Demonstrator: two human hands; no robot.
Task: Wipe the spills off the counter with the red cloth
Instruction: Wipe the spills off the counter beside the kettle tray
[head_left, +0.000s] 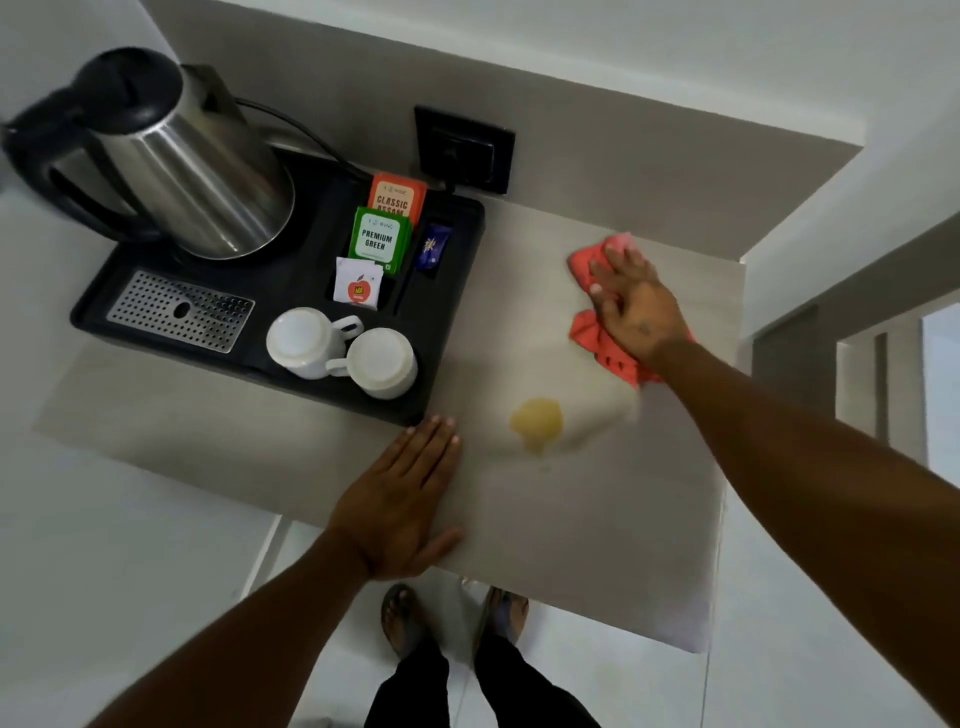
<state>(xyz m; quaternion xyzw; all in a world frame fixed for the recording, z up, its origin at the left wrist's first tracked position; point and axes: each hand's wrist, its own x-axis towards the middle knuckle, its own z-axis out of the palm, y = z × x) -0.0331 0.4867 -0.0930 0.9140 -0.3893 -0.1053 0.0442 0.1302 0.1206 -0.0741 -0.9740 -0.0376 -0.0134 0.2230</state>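
Note:
A yellow spill (537, 422) lies in the middle of the grey counter (597, 519). The red cloth (605, 343) is spread flat at the counter's far right, above and to the right of the spill. My right hand (631, 306) presses down on the cloth with fingers spread. My left hand (402, 499) rests flat on the counter near its front edge, left of the spill, holding nothing. A faint wet sheen shows between the cloth and the spill.
A black tray (457, 291) at the back left carries a steel kettle (192, 156), two upturned white cups (343, 353), tea sachets (382, 236) and a drip grate (179, 310). A wall socket (464, 148) sits behind it. My feet stand on the floor below the counter's front edge.

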